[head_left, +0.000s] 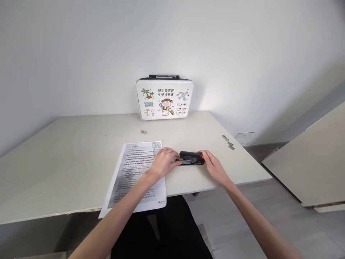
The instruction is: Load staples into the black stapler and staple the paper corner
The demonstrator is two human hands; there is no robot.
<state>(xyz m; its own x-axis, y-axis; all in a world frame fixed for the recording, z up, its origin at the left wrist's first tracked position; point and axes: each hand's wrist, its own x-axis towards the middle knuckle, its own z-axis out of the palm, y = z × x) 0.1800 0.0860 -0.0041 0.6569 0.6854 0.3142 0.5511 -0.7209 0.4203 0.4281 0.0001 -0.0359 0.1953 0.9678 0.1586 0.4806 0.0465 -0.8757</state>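
A black stapler [192, 158] lies sideways just above the table's front edge, its jaw toward the left and an orange part at its right end. My left hand [165, 162] pinches the stapler's jaw end between thumb and fingers. At the other end, my right hand [212, 165] is closed round the rear, by the orange part. A printed sheet of paper [134, 172] lies under my left wrist, its lower edge hanging past the table edge. Whether the fingertips of my left hand hold staples too is too small to tell.
A white case [165, 99] with cartoon prints stands upright against the wall at the back of the table [67, 162]. Small strips of staples [143, 132] lie behind the paper, and more staple strips [228, 142] sit near the right edge. A pale panel [309, 162] leans at the right.
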